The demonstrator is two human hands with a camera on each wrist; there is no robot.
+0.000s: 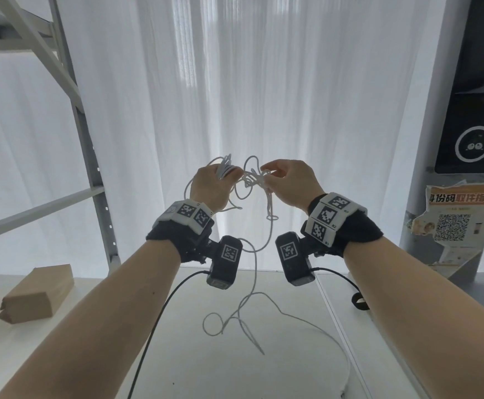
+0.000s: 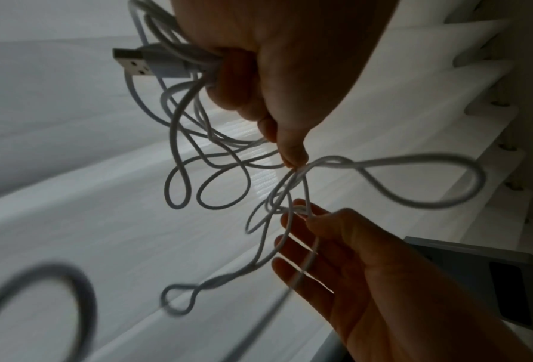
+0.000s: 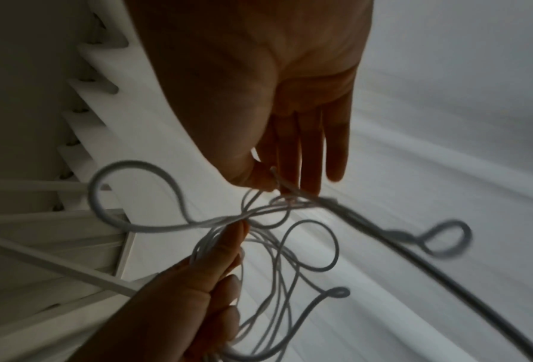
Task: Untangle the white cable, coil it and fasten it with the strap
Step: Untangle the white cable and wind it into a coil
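Backdrop: sheer white curtain (image 1: 235, 82) hanging beyond both hands, white table (image 1: 278, 355) below.
Thin white cable (image 1: 253, 256): trailing down onto table, freeing slack.
Left hand (image 1: 210, 187): clutching gathered loops, anchoring them.
Right hand (image 1: 288, 181): pinching knot, fingers otherwise loosely extended.
Black strap (image 1: 360, 302): lying below right forearm.

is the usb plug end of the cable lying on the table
No, the USB plug sticks out of the bundle of white cable gripped in the left hand, held up in the air.
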